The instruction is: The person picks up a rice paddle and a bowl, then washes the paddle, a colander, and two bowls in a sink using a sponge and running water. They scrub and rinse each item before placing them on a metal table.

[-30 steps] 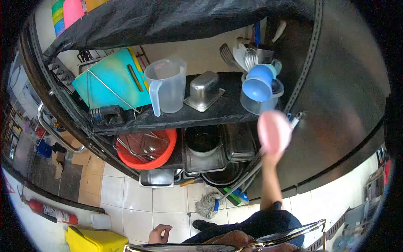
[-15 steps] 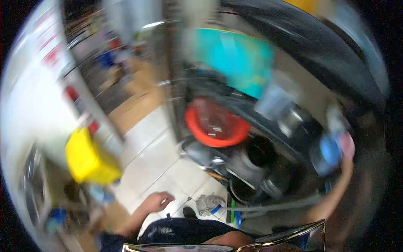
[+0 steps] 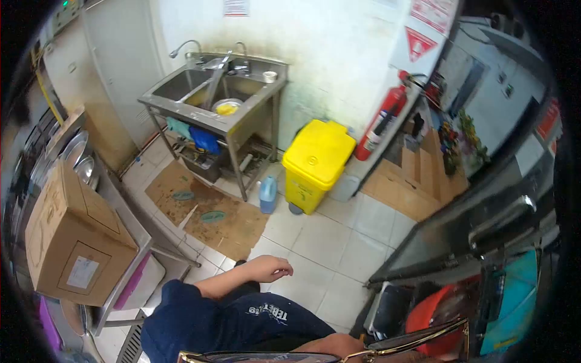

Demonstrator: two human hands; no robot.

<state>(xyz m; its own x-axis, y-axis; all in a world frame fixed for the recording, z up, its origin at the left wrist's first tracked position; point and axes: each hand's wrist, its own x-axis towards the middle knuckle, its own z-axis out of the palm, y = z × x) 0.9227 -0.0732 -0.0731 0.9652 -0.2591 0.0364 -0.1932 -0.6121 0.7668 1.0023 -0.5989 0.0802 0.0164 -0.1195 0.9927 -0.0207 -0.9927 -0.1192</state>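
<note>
My left hand (image 3: 273,268) hangs over the white floor tiles (image 3: 315,242) in front of my body, empty, with its fingers loosely bent and slightly apart. It touches nothing. Beyond it on the floor stand a blue jug (image 3: 268,195) and a yellow pedal bin (image 3: 319,158) with its lid down. My right hand is out of view.
A steel double sink (image 3: 233,124) holds a bowl with something yellow. Stained cardboard (image 3: 224,227) covers floor before it. At left, a cardboard box (image 3: 78,236) sits on a steel table. A fire extinguisher (image 3: 382,121), glass door (image 3: 484,224) and red basin (image 3: 426,317) are rightward.
The view has swung left, bringing in the sink and the box, while the red basin has shifted to the lower right. My right hand, earlier at something pink and blue, has left view.
</note>
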